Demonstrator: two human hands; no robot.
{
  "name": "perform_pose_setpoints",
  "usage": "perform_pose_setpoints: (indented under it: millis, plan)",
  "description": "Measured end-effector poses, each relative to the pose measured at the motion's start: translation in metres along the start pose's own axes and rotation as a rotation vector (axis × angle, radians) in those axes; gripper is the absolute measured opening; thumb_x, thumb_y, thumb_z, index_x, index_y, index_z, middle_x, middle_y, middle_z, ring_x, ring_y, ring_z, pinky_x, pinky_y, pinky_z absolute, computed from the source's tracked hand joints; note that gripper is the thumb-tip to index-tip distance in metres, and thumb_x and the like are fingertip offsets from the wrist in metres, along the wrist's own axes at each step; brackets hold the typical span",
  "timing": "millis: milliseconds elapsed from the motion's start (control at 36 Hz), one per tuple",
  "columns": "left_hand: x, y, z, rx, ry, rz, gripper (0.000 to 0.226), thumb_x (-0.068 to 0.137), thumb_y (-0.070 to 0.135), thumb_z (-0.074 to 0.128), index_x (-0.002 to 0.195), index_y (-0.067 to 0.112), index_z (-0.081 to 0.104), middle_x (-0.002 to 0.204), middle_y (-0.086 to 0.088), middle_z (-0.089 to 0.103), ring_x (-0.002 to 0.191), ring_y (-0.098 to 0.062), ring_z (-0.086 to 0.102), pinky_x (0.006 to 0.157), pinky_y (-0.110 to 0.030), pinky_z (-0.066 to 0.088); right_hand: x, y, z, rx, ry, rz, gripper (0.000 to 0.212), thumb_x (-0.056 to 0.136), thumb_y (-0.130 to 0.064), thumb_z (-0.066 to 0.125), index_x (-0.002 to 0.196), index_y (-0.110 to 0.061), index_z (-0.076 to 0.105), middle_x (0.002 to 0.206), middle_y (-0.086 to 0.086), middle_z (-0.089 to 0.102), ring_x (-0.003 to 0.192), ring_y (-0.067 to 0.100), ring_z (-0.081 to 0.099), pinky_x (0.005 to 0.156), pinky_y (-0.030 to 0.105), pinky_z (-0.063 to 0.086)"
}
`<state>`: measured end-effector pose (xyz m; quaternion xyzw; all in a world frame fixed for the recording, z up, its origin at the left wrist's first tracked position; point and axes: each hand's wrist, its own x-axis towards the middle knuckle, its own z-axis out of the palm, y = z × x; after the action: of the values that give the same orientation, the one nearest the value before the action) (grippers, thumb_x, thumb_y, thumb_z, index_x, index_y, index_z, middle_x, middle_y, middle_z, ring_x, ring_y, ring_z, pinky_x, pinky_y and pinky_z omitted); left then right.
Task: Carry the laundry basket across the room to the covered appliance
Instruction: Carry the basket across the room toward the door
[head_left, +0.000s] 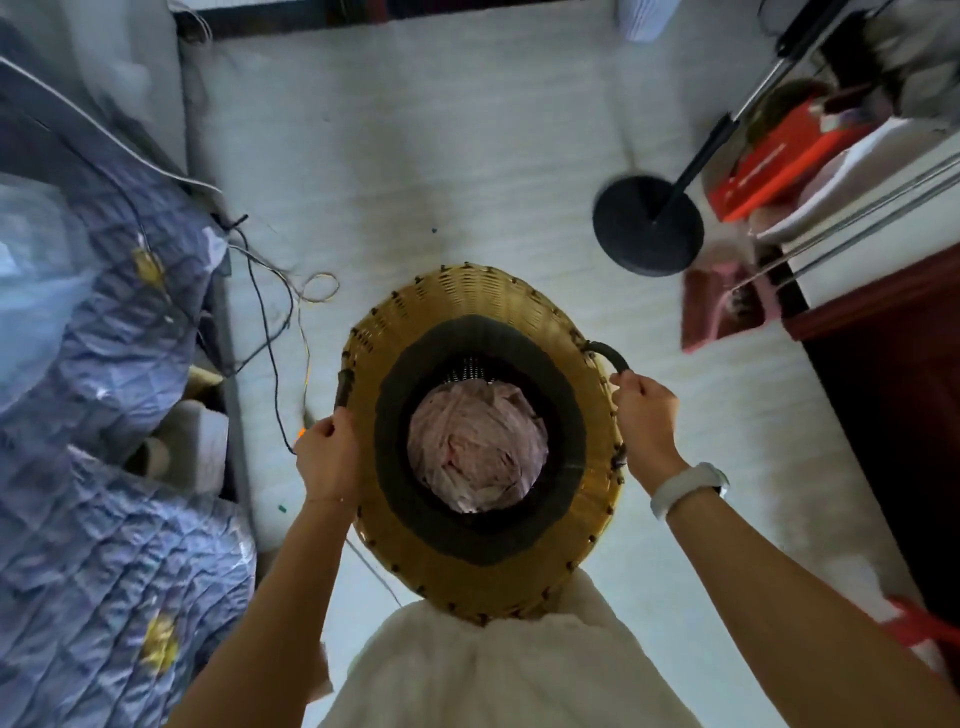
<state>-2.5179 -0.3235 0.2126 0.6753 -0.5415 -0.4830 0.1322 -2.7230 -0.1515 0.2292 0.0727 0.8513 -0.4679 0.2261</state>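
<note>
A round yellow wicker laundry basket (467, 296) with a dark fabric rim hangs in front of my body, held off the white floor. Crumpled pale pink laundry (475, 447) lies deep inside it. My left hand (327, 457) is closed on the dark handle at the basket's left side. My right hand (647, 415) grips the curved dark handle on the right side; a white band sits on that wrist. The covered appliance is not clearly identifiable in this view.
A bed with a blue quilted cover (104, 338) fills the left side, with loose cables (270, 332) trailing on the floor beside it. A black round stand base (647, 223) sits ahead right, near a red box (779, 161) and dark wooden furniture (893, 415).
</note>
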Motion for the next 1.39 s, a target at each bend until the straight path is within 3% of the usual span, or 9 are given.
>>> perform_pose_setpoints:
  millis: [139, 306, 500, 583, 778, 861, 944, 1139, 1389]
  plan:
    - [0.053, 0.061, 0.026, -0.017, 0.023, -0.009, 0.029, 0.090, 0.024, 0.039, 0.081, 0.006, 0.060, 0.076, -0.015, 0.055, 0.073, -0.024, 0.048, 0.063, -0.028, 0.037, 0.062, -0.053, 0.037, -0.007, -0.045, 0.013, 0.032, 0.089, -0.013, 0.039, 0.097, 0.010, 0.060, 0.060, 0.008, 0.038, 0.053, 0.017, 0.031, 0.051, 0.028, 0.026]
    - [0.122, 0.126, 0.063, -0.062, 0.084, -0.024, 0.030, 0.088, 0.028, 0.041, 0.074, 0.008, 0.059, 0.076, -0.016, 0.055, 0.075, -0.025, 0.049, 0.065, -0.033, 0.036, 0.150, -0.120, 0.081, -0.039, -0.109, -0.032, 0.034, 0.089, -0.015, 0.037, 0.094, 0.010, 0.059, 0.075, 0.014, 0.047, 0.068, 0.023, 0.040, 0.060, 0.030, 0.034]
    - [0.195, 0.202, 0.092, -0.110, 0.133, -0.055, 0.030, 0.089, 0.025, 0.041, 0.067, 0.012, 0.057, 0.073, -0.015, 0.050, 0.070, -0.022, 0.044, 0.056, -0.028, 0.030, 0.235, -0.207, 0.139, -0.108, -0.217, -0.108, 0.029, 0.090, -0.020, 0.038, 0.065, -0.008, 0.046, 0.057, 0.009, 0.037, 0.057, 0.019, 0.034, 0.055, 0.029, 0.030]
    - [0.224, 0.229, 0.095, -0.167, 0.142, -0.071, 0.034, 0.091, 0.025, 0.041, 0.059, 0.021, 0.052, 0.067, -0.008, 0.046, 0.062, -0.018, 0.040, 0.054, -0.026, 0.028, 0.263, -0.246, 0.165, -0.136, -0.253, -0.136, 0.028, 0.092, -0.021, 0.037, 0.071, -0.008, 0.050, 0.059, 0.006, 0.040, 0.056, 0.016, 0.036, 0.054, 0.026, 0.032]
    - [0.315, 0.284, 0.094, -0.194, 0.170, -0.086, 0.035, 0.091, 0.024, 0.041, 0.058, 0.020, 0.051, 0.064, -0.005, 0.045, 0.061, -0.016, 0.039, 0.055, -0.025, 0.028, 0.311, -0.323, 0.245, -0.173, -0.274, -0.158, 0.033, 0.091, -0.023, 0.036, 0.083, 0.001, 0.057, 0.068, 0.015, 0.046, 0.062, 0.022, 0.039, 0.058, 0.032, 0.034]
    - [0.367, 0.314, 0.087, -0.191, 0.180, -0.069, 0.031, 0.089, 0.020, 0.042, 0.062, 0.015, 0.054, 0.057, -0.004, 0.042, 0.058, -0.016, 0.037, 0.054, -0.026, 0.028, 0.326, -0.358, 0.285, -0.169, -0.261, -0.164, 0.033, 0.090, -0.020, 0.036, 0.081, 0.005, 0.056, 0.070, 0.015, 0.046, 0.065, 0.025, 0.039, 0.061, 0.034, 0.033]
    - [0.422, 0.344, 0.077, -0.165, 0.167, -0.062, 0.029, 0.089, 0.021, 0.042, 0.066, 0.008, 0.054, 0.058, -0.006, 0.044, 0.058, -0.018, 0.039, 0.054, -0.026, 0.029, 0.341, -0.391, 0.324, -0.157, -0.232, -0.148, 0.039, 0.090, -0.018, 0.036, 0.095, 0.016, 0.054, 0.075, 0.016, 0.047, 0.070, 0.026, 0.039, 0.063, 0.036, 0.031]
    - [0.520, 0.418, 0.061, -0.158, 0.164, -0.022, 0.032, 0.088, 0.021, 0.041, 0.064, 0.004, 0.052, 0.057, -0.010, 0.044, 0.055, -0.021, 0.038, 0.058, -0.030, 0.031, 0.369, -0.466, 0.401, -0.144, -0.226, -0.129, 0.040, 0.091, -0.018, 0.035, 0.100, 0.017, 0.053, 0.078, 0.015, 0.047, 0.073, 0.026, 0.039, 0.064, 0.034, 0.032]
    - [0.623, 0.493, 0.058, -0.208, 0.244, -0.057, 0.027, 0.087, 0.024, 0.043, 0.072, 0.009, 0.060, 0.071, -0.018, 0.055, 0.069, -0.025, 0.048, 0.070, -0.036, 0.041, 0.432, -0.553, 0.494, -0.157, -0.260, -0.152, 0.040, 0.092, -0.020, 0.035, 0.098, 0.015, 0.055, 0.063, 0.009, 0.041, 0.059, 0.019, 0.034, 0.062, 0.034, 0.031]
